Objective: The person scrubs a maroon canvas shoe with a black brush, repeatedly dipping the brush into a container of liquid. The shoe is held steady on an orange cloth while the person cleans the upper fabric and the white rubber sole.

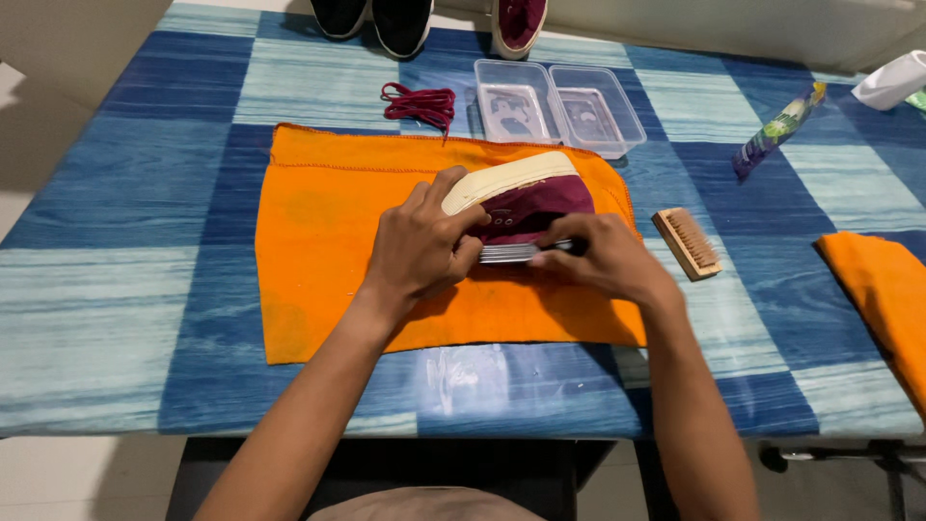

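A: Okay, hands first, go.

B: Left hand [422, 249] is curled around the heel end of a maroon shoe [529, 205], fingers closed on it. Right hand [606, 259] has its fingers pinched shut on a dark-handled brush [521, 252], held against the shoe's side.

A: Shoe's where?

B: Tipped on its side, cream sole facing the far edge, lying on the orange cloth [328, 241] in the middle of the table [116, 289], toward the cloth's right half.

A: Near stuff?

B: Wooden brush [687, 243] just beside the cloth's right edge, bristles up. Second orange cloth [883, 289] at the table's right edge.

A: Farther back?

B: Maroon laces [421, 104] bundled just past the cloth's far edge, two clear plastic tubs [559, 108] side by side next to them. A tube [779, 128] toward the far right corner, a white object [892, 79] beyond it. Pair of black shoes [372, 19] and another maroon shoe [520, 21] at the far edge.
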